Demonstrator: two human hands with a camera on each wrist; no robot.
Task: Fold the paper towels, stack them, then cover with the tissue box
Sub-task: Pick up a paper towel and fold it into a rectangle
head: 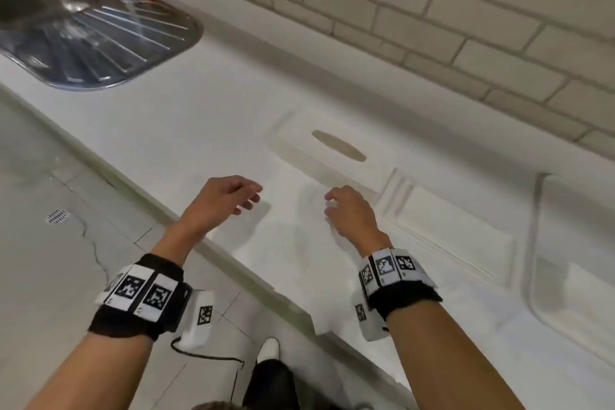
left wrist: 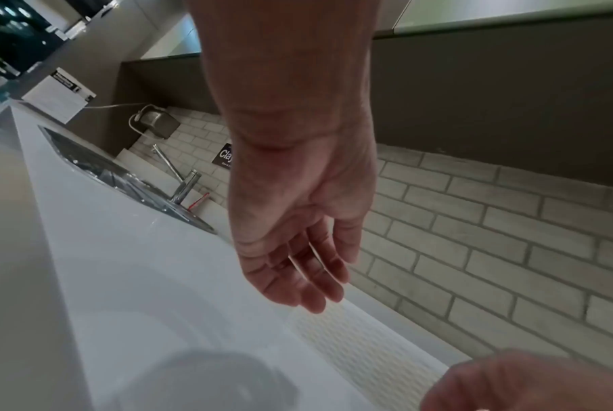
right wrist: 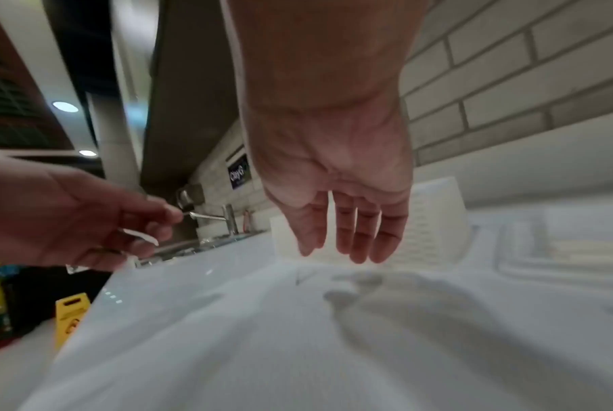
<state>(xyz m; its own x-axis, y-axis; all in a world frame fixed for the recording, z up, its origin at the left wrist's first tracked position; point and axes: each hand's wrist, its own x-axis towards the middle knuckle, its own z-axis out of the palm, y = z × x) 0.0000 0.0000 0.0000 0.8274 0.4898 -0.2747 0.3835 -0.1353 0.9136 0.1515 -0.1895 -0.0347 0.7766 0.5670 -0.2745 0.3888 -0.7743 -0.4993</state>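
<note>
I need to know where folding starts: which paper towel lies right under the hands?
The flat paper towel at the counter's front edge, overhanging it, beneath both hands. The other paper towels lie off to its right, past the tissue box.

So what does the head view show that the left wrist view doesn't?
Only the head view shows the slot in the tissue box, the unfolded paper towel under both hands, a paper towel stack to its right, and both wrist bands. Only the left wrist view shows the box's ribbed side, the open palm and the dark wall sign. Both show the left hand, right hand, sink and brick wall.
</note>
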